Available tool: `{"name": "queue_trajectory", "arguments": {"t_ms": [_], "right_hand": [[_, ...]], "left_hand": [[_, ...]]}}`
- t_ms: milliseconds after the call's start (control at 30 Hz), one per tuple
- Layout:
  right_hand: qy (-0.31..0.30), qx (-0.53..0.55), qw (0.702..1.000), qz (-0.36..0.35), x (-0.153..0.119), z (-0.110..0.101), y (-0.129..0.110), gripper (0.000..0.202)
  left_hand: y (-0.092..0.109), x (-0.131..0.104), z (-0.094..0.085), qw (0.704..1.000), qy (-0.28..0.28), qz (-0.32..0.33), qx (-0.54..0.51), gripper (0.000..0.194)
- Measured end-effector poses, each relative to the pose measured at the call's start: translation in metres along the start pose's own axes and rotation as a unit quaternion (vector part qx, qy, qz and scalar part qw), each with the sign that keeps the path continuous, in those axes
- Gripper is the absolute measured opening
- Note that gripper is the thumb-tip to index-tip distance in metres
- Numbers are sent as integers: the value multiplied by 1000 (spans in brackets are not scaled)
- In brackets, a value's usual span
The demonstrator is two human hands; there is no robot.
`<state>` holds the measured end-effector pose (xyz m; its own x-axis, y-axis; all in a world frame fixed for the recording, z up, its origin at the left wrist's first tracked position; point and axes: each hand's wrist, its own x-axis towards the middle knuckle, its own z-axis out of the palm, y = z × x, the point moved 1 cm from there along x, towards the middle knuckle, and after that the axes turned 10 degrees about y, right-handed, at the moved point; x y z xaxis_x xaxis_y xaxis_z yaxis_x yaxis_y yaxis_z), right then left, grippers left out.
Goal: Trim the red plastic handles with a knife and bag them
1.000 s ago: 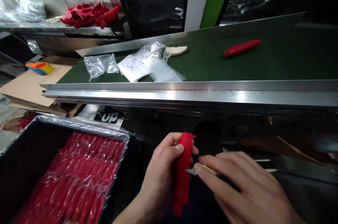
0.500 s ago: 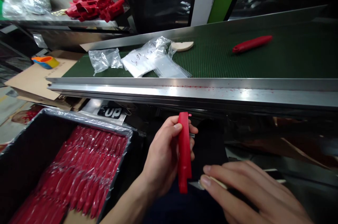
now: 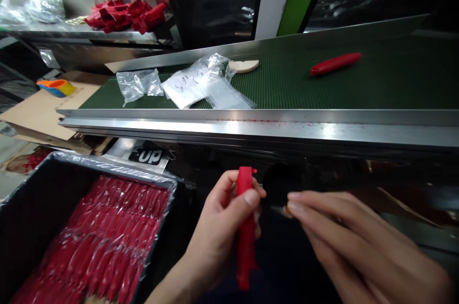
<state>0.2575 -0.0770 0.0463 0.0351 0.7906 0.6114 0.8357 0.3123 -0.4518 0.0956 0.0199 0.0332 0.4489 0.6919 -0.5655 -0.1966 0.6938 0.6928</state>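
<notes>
While left hand [image 3: 220, 222] grips long narrow red plastic part [image 3: 245, 249], right hand [image 3: 358, 242] pinches slim, pointed, metal-bladed knife [image 3: 281, 211], motion-blurred, apart from red part.

A long green belt [image 3: 287, 91] with tiny ridges has red crumbs [image 3: 265, 121] on its shiny metal edge [image 3: 358, 132]. On the belt lie a crinkly clear bag [image 3: 139, 86], more bags [image 3: 184, 88] with black writing, a cream half-moon piece [image 3: 244, 66] and, off to the right, a long red piece [image 3: 335, 64].
</notes>
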Motion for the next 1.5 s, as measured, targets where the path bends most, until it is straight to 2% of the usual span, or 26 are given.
{"name": "queue_trajectory", "arguments": {"t_ms": [67, 167, 300, 433, 667, 867, 1133, 1233, 1400, 1500], "right_hand": [[-3, -22, 1000, 10, 6, 0, 3, 42], [-14, -43, 999, -14, 15, 4, 4, 42], [-20, -37, 998, -41, 18, 9, 2, 40], [-22, -36, 998, -40, 14, 10, 2, 43], [-18, -45, 997, -52, 10, 11, 5, 42], [-2, -23, 998, -52, 11, 10, 5, 42], [14, 21, 1000, 12, 13, 7, 2, 40], [13, 38, 999, 8, 12, 11, 2, 41], [20, 55, 998, -3, 10, 15, 1, 42], [13, 62, 998, -1, 10, 16, -1, 43]], "left_hand": [[-2, -6, -2, 998, -4, 5, 56, 30], [-2, -13, -2, 995, 4, 2, 103, 33], [0, -19, 1, 994, 21, 6, 103, 33], [0, -20, 2, 994, 25, -1, 106, 34], [-2, -19, -2, 992, 5, 3, 128, 32], [-1, -20, -1, 990, 14, 11, 137, 31], [-5, -17, -4, 997, -61, -33, 21, 29], [-5, -17, -3, 996, -65, -44, -45, 26], [-11, -16, -3, 985, -130, -54, -103, 22], [-11, -16, -3, 981, -135, -67, -119, 20]]}}
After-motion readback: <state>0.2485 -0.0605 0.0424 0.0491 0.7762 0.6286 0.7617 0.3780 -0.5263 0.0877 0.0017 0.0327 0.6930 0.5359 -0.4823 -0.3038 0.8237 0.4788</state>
